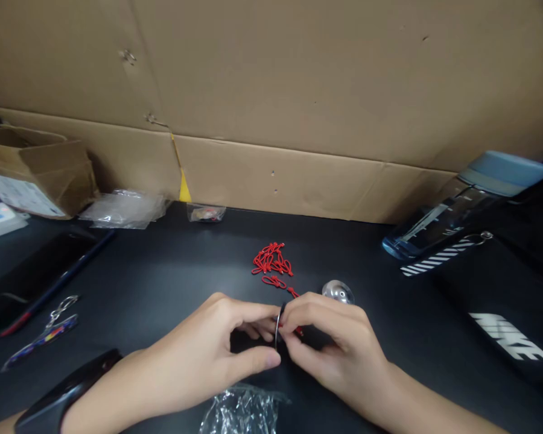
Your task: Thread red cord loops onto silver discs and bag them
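Observation:
Between the thumb and fingers of my left hand a thin round piece with a bright rim is held nearly edge-on. My right hand pinches at the same rim, and a bit of red cord shows by its fingers. The fingertips hide most of where cord and rim come together. Just beyond my hands lies a pile of knotted red cord loops, with a single loop nearer me. A clear, shiny dome rests behind my right hand.
Crumpled clear plastic lies below my hands. Leftward are a keychain, a phone, plastic bags and an open carton. A water bottle and a black NIKE bag occupy the right. Cardboard walls the back.

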The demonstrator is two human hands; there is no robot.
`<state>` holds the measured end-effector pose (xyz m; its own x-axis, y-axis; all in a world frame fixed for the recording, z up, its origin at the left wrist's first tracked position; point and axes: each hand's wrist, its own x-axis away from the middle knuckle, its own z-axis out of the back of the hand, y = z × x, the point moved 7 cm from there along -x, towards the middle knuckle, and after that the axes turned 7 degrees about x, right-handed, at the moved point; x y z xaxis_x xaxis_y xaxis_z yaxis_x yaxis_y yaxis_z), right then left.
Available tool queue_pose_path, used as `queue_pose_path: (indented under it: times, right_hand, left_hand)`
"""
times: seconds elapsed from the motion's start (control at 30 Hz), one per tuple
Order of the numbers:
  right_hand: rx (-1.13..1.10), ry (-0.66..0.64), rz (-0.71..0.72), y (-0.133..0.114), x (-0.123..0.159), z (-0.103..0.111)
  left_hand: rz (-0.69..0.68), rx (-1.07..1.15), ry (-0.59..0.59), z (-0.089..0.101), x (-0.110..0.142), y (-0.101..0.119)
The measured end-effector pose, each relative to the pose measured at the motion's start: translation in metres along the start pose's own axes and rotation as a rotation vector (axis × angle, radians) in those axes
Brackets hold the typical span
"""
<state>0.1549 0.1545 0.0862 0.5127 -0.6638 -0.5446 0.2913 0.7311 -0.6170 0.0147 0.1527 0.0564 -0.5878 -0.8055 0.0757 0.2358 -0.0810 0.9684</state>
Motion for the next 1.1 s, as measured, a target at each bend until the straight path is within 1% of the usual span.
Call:
queue_pose_path:
  times: [0.17, 0.37, 0.47, 0.6, 0.67, 0.83, 1.1]
  right_hand:
    - [0.052, 0.016, 0.042, -0.003, 0.000, 0.003]
    - [0.082, 0.017, 0.038, -0.005, 0.000, 0.004]
    - [0.069, 0.024, -0.013, -0.002, 0.002, 0.003]
    - [0.033, 0.022, -0.129, 0.007, 0.004, 0.001]
    - [0.011, 0.019, -0.149, 0.009, 0.004, 0.000]
    - [-0.015, -0.008, -0.094, 0.006, 0.002, -0.003]
    - [0.017, -0.035, 0.004, -0.002, 0.000, -0.002]
  left_hand:
    - [-0.007, 0.006, 0.009, 0.000, 0.001, -0.001]
    - [-0.007, 0.009, 0.006, 0.000, 0.000, -0.002]
    - [-0.006, -0.003, 0.009, 0.000, 0.000, -0.002]
    - [-0.006, -0.043, 0.027, 0.000, 0.000, -0.004]
    - [-0.012, -0.067, 0.031, 0.000, 0.000, -0.004]
    - [-0.022, -0.089, 0.014, 0.000, -0.001, -0.001]
    - [-0.013, -0.096, 0.000, -0.001, -0.001, 0.002]
